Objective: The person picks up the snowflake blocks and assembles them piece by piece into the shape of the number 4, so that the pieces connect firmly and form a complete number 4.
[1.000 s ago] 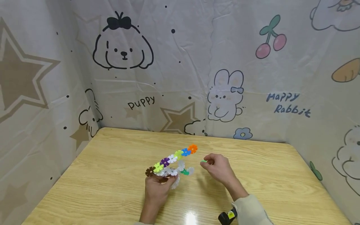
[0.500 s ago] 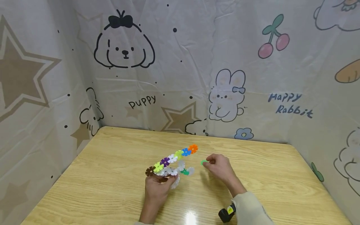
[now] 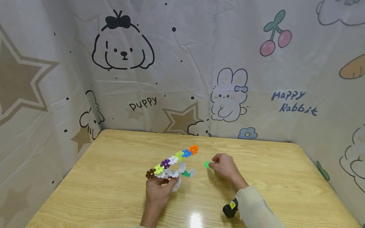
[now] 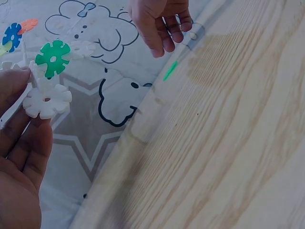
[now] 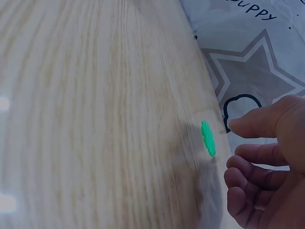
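My left hand (image 3: 157,192) grips a linked chain of notched plastic snowflake discs. An upper row of the chain (image 3: 165,163) runs from brown through lime, purple, white and blue to orange. White, clear and green discs hang from a lower branch; its green disc (image 4: 53,58) shows clearly in the left wrist view. Off to the right, a loose bright green snowflake disc (image 5: 208,138) lies on the table. Beside that disc is my right hand (image 3: 225,166), with thumb and forefinger parted and a small gap to the disc in both wrist views.
The wooden table (image 3: 114,152) runs back to a fabric backdrop (image 3: 176,63) printed with cartoon animals. A black object with a yellow label (image 3: 230,208) is at my right sleeve (image 3: 256,205). Light glares off the front of the tabletop.
The right fingers have let go of the green snowflake disc and drawn slightly right, leaving it on the table. My left hand keeps its hold on the chain, almost unmoved.
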Demonstrator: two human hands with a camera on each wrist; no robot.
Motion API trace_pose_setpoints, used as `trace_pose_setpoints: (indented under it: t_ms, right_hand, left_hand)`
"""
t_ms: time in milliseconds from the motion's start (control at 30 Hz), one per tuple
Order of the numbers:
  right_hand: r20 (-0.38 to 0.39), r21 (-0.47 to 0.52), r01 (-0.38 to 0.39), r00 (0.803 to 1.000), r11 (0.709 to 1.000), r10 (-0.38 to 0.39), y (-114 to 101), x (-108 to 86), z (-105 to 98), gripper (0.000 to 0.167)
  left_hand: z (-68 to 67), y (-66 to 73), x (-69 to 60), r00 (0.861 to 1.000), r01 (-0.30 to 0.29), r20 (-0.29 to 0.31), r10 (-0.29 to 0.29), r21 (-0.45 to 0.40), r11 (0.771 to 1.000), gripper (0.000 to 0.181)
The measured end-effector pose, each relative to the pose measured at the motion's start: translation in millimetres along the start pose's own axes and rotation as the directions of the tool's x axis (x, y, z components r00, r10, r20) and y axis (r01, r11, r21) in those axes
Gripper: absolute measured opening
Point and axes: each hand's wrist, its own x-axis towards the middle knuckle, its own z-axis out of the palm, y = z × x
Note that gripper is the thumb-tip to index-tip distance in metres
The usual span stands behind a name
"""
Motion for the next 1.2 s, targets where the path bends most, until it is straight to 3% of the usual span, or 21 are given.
trace_pose_setpoints:
  t_ms: [233,467,833,1200]
  right_hand:
    - [0.043,-0.027,-0.011,0.999,1.0,0.012,-1,7.3,3,0.033]
    - [0.065,-0.082,-0.021,0.998,0.996,0.026,-1,12.3,9,0.031]
    - [0.067,-0.166,-0.023,0.997,0.986,0.035,1,18.2,13,0.027]
    - [0.08,-0.11,-0.074,0.993,0.991,0.083,-2,21.2,12,0.024]
  left_hand:
    - [-0.9,-2.9,0.9,0.999,-0.036,-0.023,0.036,0.003,0.999,0.018]
    - [-2.9,0.7,0.8,1.0,-0.001,-0.014,0.001,0.003,1.0,0.017]
    - [-1.8,-2.0,1.5,0.999,-0.022,-0.03,0.023,0.034,0.999,0.019]
    - [-2.2,1.1,1.8,1.0,0.005,-0.014,-0.004,0.025,1.0,0.018]
